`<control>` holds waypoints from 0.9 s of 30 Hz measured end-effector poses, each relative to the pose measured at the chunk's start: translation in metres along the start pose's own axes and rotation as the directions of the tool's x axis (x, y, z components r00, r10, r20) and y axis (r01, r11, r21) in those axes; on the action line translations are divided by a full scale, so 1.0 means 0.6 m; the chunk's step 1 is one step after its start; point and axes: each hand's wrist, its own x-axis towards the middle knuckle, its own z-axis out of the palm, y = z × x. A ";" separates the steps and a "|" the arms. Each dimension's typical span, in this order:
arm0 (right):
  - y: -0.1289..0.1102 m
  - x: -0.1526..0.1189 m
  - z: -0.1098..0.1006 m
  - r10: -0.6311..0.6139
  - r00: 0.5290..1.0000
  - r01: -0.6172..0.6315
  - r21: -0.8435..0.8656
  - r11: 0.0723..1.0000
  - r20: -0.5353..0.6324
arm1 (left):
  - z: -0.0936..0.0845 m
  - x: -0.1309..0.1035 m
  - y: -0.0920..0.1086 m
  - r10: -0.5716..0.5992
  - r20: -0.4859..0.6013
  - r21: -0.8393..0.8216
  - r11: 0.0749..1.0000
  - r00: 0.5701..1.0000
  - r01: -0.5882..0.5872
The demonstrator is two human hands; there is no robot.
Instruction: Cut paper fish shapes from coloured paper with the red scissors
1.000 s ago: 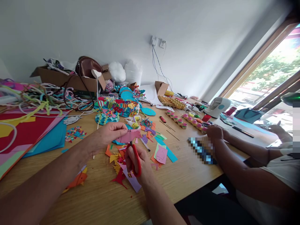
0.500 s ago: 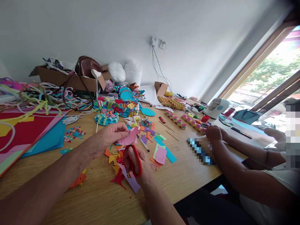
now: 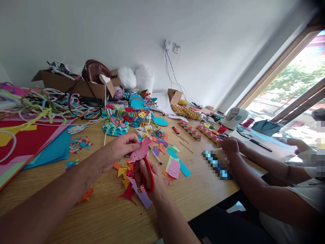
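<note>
Pinched between the thumb and fingers of my left hand [image 3: 128,145] is a pink paper fish [image 3: 140,151], its tail pointing up. My right hand [image 3: 149,176] holds red-handled scissors [image 3: 149,174] just below the fish; their blades are mostly hidden by the fish and my fingers. Orange, yellow and red paper scraps [image 3: 125,173] lie beneath my hands, with a purple strip [image 3: 143,196] beside them. A pink card with a drawn fish [image 3: 174,168] lies to the right. Behind the paper fish is a pen [image 3: 155,156].
Coloured sheets [image 3: 50,149] and tangled cords [image 3: 48,105] lie at left. Decorated blue paper pieces [image 3: 115,128] stand behind my hands. A cardboard box [image 3: 73,87] is by the wall. At right, another person's hands [image 3: 230,145] are over the table near a white device [image 3: 235,118].
The pink fish has turned in my left hand, so its head now points lower left and its tail more upward. My right hand and the scissors have barely moved.
</note>
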 end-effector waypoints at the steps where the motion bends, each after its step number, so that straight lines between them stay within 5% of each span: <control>1: 0.000 0.000 0.000 0.002 1.000 -0.002 -0.003 1.000 -0.003 | 0.000 0.000 0.000 0.006 -0.002 0.007 1.000 1.000 -0.006; 27: -0.004 -0.007 0.006 -0.042 0.998 0.042 -0.017 0.999 -0.038 | 0.004 -0.006 0.004 0.024 0.022 0.014 1.000 0.999 -0.024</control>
